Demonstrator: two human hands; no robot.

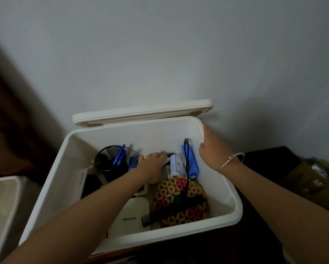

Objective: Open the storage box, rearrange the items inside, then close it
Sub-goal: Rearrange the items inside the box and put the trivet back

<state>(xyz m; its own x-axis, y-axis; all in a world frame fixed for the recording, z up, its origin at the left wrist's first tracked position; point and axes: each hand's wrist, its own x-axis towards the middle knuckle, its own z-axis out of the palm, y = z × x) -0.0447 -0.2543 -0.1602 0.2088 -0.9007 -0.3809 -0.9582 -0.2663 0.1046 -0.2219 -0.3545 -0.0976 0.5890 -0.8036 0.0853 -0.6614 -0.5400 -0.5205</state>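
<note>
- Our left hand [152,165] is in the storage box [218,189], on a white item [167,161]; can't tell if it's gripping. We'd lift slowly.
- Right hand [214,149] flat against the rim, steadying.

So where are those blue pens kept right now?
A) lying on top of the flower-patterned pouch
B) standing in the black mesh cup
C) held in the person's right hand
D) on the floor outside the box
B: the blue pens stand tilted in the black mesh cup, which sits on the left side inside the open storage box.
</note>
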